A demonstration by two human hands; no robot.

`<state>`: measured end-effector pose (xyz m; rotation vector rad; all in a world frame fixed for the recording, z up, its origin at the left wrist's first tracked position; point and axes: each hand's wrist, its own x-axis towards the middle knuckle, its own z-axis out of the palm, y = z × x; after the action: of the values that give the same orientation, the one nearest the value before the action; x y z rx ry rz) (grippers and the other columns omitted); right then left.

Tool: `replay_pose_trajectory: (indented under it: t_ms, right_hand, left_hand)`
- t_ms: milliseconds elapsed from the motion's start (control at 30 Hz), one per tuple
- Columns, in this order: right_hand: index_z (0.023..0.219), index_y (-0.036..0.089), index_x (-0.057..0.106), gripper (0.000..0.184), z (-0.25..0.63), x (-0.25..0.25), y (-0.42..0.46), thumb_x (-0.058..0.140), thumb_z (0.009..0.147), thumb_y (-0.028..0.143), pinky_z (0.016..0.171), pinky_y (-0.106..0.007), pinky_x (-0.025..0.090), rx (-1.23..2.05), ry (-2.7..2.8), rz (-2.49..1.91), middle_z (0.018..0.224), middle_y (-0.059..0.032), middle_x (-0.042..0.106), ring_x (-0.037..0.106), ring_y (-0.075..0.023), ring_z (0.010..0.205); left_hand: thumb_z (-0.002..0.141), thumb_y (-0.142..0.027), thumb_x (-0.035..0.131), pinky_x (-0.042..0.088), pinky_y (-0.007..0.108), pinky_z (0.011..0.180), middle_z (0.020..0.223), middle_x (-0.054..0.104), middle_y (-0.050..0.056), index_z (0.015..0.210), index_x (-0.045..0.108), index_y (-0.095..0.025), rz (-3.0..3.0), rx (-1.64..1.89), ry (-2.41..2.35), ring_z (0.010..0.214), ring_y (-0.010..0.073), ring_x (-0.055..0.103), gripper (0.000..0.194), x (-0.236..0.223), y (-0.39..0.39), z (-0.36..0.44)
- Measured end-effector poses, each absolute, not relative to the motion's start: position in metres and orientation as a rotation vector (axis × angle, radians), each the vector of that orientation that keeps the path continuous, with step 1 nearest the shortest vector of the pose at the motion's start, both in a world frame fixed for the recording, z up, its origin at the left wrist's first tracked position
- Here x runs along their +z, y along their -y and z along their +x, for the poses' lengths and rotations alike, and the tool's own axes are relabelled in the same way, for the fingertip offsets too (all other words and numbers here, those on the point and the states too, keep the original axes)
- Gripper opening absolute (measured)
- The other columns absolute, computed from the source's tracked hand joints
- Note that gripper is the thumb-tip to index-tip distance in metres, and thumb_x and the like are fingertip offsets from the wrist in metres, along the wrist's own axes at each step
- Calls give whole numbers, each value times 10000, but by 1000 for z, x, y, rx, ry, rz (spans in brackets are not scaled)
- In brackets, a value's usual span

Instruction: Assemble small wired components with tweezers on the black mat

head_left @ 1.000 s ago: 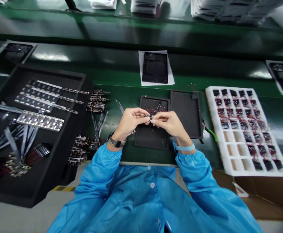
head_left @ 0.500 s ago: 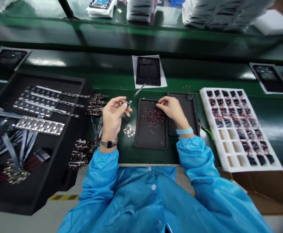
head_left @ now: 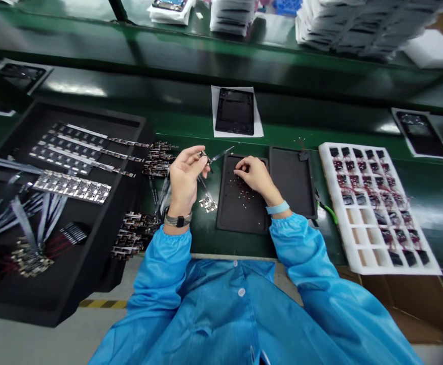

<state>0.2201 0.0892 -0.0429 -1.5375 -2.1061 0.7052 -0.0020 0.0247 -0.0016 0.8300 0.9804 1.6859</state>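
Note:
My left hand [head_left: 182, 178] is closed, pinching a small circuit board with a flat flex cable [head_left: 221, 153] that sticks out toward the right. Below it, a small set of circuit boards [head_left: 208, 204] lies on the green bench, left of a shallow black tray [head_left: 240, 222]. Over that tray's upper part is my right hand [head_left: 257, 177], thumb and forefinger pinched together; whatever sits between them is too small to make out. Tiny parts with pale tips and red wires [head_left: 243, 193] are scattered in the tray beneath it.
A second black tray [head_left: 295, 187] adjoins on the right, with green-handled cutters [head_left: 327, 209] beside it. Farther right is a white foam tray [head_left: 362, 263] of black wired parts. Circuit boards and flex cables fill a large black bin [head_left: 65, 284] at left. A black panel [head_left: 235, 111] lies behind.
My hands were together over the tray, then parted. The left hand moved left with the circuit board; the right hand went right, then came back a little left over the tray.

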Motion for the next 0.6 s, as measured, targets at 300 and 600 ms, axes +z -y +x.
replay_pose_trajectory:
  t_ms: [300, 600]
  right_hand:
    - [834, 215, 617, 112, 217, -37, -84, 620, 940, 179, 944, -431, 446, 612, 2194, -1467, 956, -95, 679, 575, -289, 993]
    - [1002, 226, 579, 213, 236, -32, -73, 663, 966, 419, 1006, -408, 509, 1032, 1651, -1241, 908, -70, 814, 770, -244, 968]
  left_hand:
    - [779, -287, 846, 451, 198, 544, 842, 684, 12, 1054, 733, -192, 841, 1672, -1004, 646, 81, 607, 313, -5, -25, -1]
    - [792, -274, 836, 439, 193, 535, 840, 674, 10, 1051, 732, -192, 871, 1663, -1032, 651, 82, 611, 290, -10, -26, -2]
